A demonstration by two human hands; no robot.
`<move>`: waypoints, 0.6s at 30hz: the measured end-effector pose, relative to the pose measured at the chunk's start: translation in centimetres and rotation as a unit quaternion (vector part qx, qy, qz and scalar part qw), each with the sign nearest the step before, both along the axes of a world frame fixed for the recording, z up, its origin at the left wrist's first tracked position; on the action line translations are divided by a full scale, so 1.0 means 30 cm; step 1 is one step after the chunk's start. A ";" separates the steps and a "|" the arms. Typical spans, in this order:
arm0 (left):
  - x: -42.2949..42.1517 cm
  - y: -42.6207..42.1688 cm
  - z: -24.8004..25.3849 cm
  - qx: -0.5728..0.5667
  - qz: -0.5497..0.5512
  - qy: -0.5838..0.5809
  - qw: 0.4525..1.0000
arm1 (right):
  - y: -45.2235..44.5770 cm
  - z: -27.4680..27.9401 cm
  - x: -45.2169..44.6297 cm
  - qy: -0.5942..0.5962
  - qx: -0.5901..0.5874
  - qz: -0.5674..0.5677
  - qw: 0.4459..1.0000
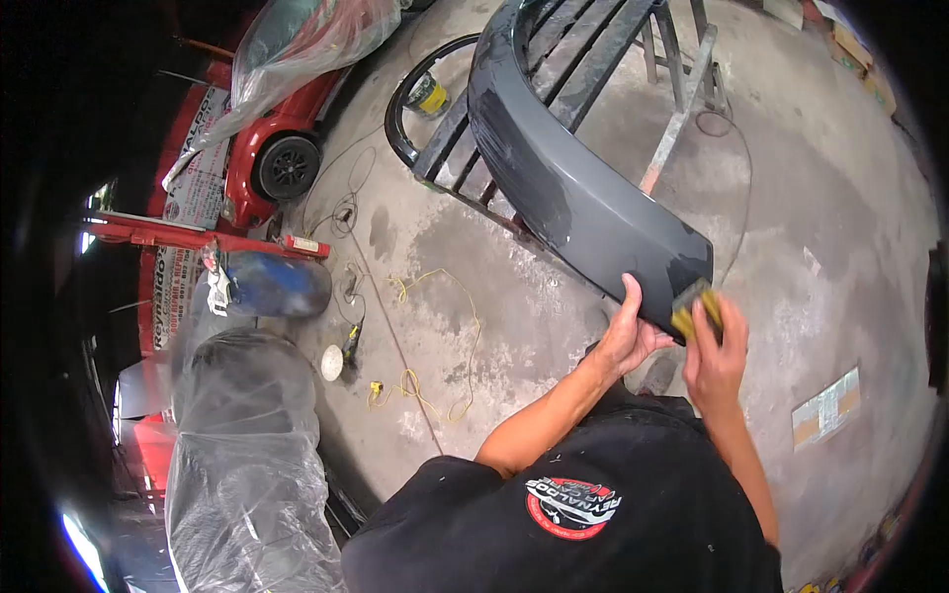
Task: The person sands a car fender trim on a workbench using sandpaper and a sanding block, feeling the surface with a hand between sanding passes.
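Observation:
A curved grey car body panel (583, 188), shaped like a fender flare, lies on a slatted stand (591, 79). Darker, wet-looking patches show along its inner edge and near its close end. My left hand (630, 331) grips that close end from the side, thumb up along the edge and fingers underneath. In my right hand (718, 354) is a yellow and dark sanding block (696, 308), held against the panel's tip at the right corner. The panel's underside and part of the block are hidden.
A green bucket with a yellow label (429, 96) stands behind the stand. Left on the floor are a power tool with a round pad (341, 358), a yellow cord (473, 326) and a blue drum (282, 285). A red car (277, 158) and plastic-covered objects (247, 455) line the left.

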State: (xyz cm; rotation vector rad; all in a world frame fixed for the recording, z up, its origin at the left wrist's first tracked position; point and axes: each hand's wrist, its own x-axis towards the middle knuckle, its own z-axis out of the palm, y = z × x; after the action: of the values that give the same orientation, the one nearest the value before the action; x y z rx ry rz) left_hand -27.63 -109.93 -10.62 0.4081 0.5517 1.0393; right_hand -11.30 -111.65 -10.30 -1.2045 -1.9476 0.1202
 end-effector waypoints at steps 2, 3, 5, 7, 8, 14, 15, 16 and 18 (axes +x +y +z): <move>0.000 -0.011 -0.030 -0.002 -0.011 -0.009 1.000 | -0.032 -0.027 0.015 -0.018 0.003 -0.002 1.000; 0.003 -0.008 -0.015 -0.006 -0.013 -0.008 1.000 | -0.003 0.009 -0.005 -0.017 0.000 -0.004 1.000; 0.022 -0.012 0.033 -0.028 0.015 -0.033 0.999 | 0.076 0.112 -0.050 0.012 0.019 -0.015 1.000; 0.011 -0.001 0.030 -0.021 0.010 -0.028 0.999 | 0.088 0.122 -0.051 0.006 0.012 -0.024 1.000; 0.007 -0.001 0.021 -0.019 0.003 -0.025 0.999 | 0.056 0.081 -0.026 0.003 0.005 -0.022 1.000; 0.002 -0.005 0.017 -0.017 0.004 -0.020 1.000 | -0.002 0.025 0.003 -0.021 0.014 -0.001 1.000; 0.001 -0.005 0.019 -0.026 0.006 -0.028 0.999 | 0.047 0.073 -0.028 -0.023 0.013 -0.003 1.000; 0.008 -0.013 0.019 -0.038 0.007 -0.038 0.999 | 0.089 0.119 -0.057 -0.001 -0.010 -0.021 1.000; 0.007 -0.008 0.008 -0.032 0.001 -0.033 0.999 | 0.105 0.115 -0.058 0.016 -0.007 -0.031 0.999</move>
State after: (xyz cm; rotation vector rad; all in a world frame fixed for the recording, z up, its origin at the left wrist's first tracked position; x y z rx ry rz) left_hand -27.43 -110.18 -10.37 0.3163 0.5243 1.0301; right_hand -13.03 -108.51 -6.84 -1.2635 -1.8839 0.1207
